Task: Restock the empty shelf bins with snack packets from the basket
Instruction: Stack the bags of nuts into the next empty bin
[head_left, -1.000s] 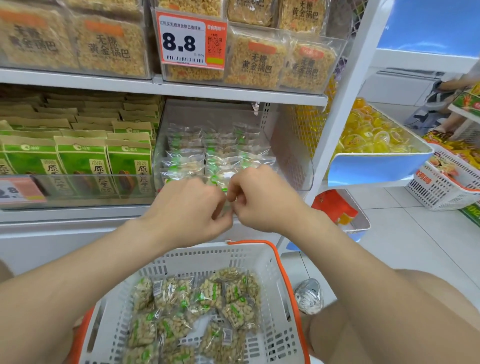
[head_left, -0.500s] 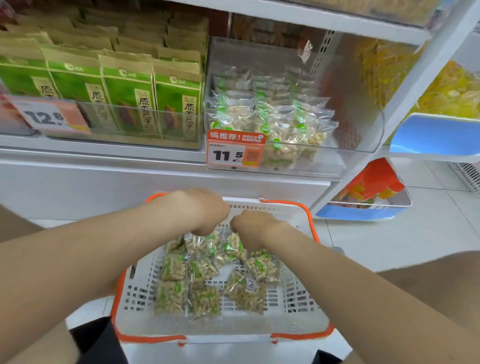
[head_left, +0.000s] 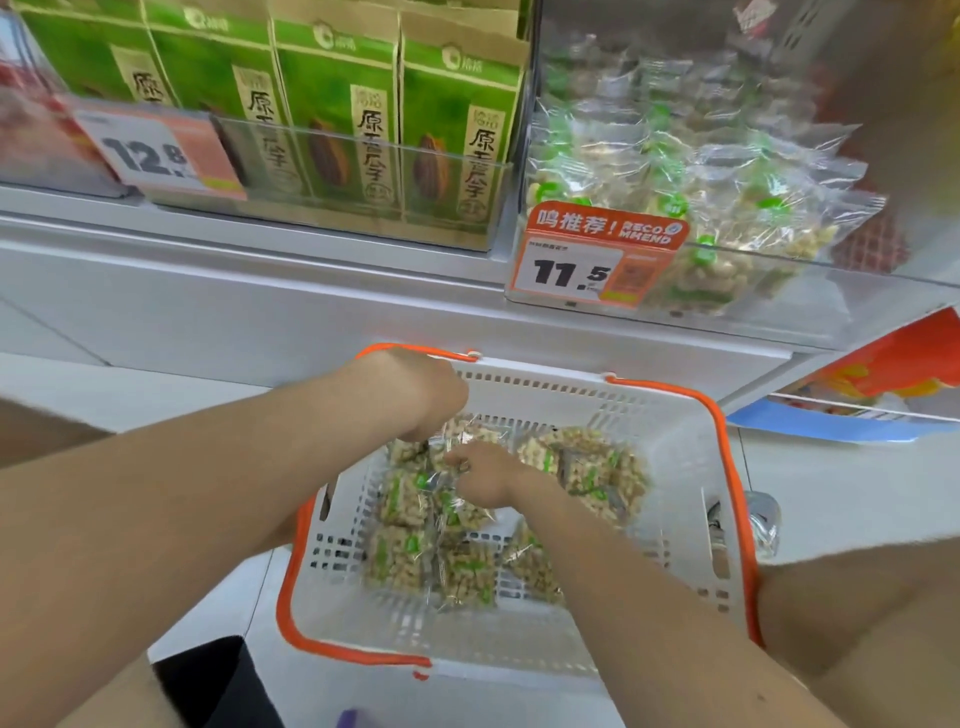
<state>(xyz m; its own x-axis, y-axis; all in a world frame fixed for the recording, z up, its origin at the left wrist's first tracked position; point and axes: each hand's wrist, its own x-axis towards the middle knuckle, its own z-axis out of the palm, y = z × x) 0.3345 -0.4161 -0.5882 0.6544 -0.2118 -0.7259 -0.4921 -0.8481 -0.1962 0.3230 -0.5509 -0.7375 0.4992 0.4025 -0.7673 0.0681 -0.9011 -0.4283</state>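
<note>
A white basket with an orange rim (head_left: 675, 415) sits below me and holds several clear snack packets (head_left: 597, 470) of pale puffed pieces with green labels. My left hand (head_left: 428, 395) reaches down into the far side of the basket, its curled fingers pinching the top of a packet (head_left: 467, 428). Just below it, my right hand (head_left: 485, 475) curls its fingers round another packet in the middle of the pile. On the shelf above, a clear bin (head_left: 883, 291) is partly filled with the same packets (head_left: 727, 208).
An orange 11.5 price tag (head_left: 571, 270) hangs on the bin's front. To its left, green boxes (head_left: 337, 130) stand behind a 12.8 tag (head_left: 150, 156). A blue tray with orange bags (head_left: 883, 379) sits low on the right. White floor tiles surround the basket.
Both hands came down from the shelf bin into the basket and now close on packets. The view tilted downward and moved nearer the basket.
</note>
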